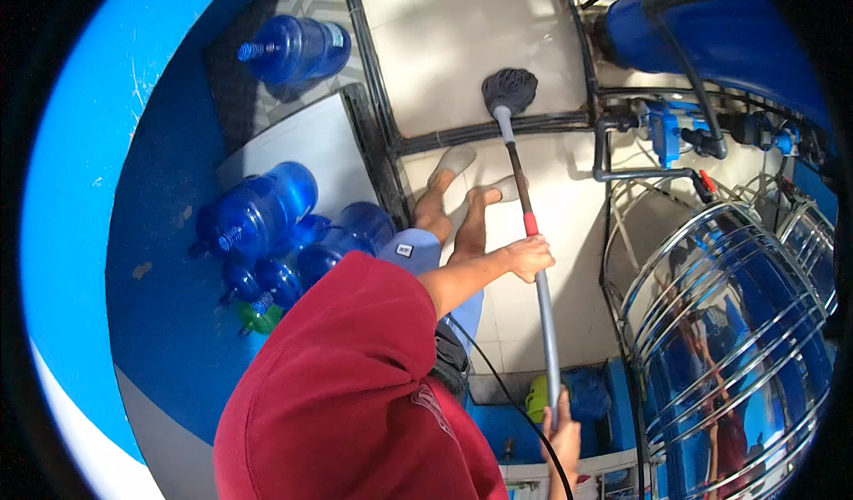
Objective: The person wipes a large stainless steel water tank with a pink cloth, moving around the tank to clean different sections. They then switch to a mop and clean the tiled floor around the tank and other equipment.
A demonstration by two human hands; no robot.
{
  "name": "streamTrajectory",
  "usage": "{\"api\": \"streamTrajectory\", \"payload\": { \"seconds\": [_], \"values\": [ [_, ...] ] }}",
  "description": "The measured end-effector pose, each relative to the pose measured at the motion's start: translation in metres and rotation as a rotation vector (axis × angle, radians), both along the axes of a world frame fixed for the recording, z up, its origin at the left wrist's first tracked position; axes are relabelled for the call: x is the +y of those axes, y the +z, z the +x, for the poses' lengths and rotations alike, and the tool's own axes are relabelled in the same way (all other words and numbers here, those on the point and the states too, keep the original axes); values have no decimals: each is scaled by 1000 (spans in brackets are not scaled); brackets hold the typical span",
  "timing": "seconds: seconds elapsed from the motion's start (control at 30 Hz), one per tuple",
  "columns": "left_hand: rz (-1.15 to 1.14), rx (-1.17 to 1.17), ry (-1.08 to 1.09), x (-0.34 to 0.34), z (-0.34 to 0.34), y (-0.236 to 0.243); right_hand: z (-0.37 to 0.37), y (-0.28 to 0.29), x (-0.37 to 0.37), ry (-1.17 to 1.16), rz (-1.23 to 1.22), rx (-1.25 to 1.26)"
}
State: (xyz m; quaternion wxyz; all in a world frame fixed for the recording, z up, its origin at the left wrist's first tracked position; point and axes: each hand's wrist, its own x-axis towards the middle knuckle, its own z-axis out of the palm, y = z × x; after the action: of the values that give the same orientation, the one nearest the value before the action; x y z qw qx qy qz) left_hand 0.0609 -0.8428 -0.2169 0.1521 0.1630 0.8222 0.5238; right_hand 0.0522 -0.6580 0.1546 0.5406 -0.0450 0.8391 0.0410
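A long-handled mop (546, 327) runs from the lower right up to the far floor. Its dark grey string head (509, 91) rests on the pale tiles just beyond a row of black pipes. My left hand (530, 258) wraps round the handle near its middle, just below a red collar. Lower down, near the handle's end, my right hand (563, 438) is closed on the grey part. Between the brown upper pole and the mop head sits a grey socket. My feet stand on the tiles to the left of the pole.
Black pipes (498, 130) cross the floor, with a dark rail along the left. Several blue water jugs (275, 200) lie at the left, one more (295, 49) farther off. Shiny metal tanks (729, 349), blue valves (665, 136) and a large blue drum (720, 43) stand right.
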Motion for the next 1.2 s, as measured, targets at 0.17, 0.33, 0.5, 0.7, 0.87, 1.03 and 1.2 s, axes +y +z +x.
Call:
{"api": "streamTrajectory", "payload": {
  "seconds": [0.17,0.33,0.5,0.7,0.87,1.03,1.2],
  "values": [
    [-51,-114,213,-52,39,-9,-34,-27,-39,142,-35,-153],
    [-68,-152,435,-116,99,-31,-22,-70,-83,268,-229,-141],
    [63,-21,433,-148,112,-55,-7,-95,-106,131,-167,-179],
    [-7,28,377,-156,110,-54,3,-102,-100,15,-224,-156],
    [-44,-56,339,-160,122,-43,30,-106,-86,-146,-294,-233],
    [-333,25,211,-171,112,-80,49,-149,-75,-316,-495,-193],
    [-1059,-384,448,-239,37,-125,26,-243,-135,-596,-678,-292]
  ]
}}
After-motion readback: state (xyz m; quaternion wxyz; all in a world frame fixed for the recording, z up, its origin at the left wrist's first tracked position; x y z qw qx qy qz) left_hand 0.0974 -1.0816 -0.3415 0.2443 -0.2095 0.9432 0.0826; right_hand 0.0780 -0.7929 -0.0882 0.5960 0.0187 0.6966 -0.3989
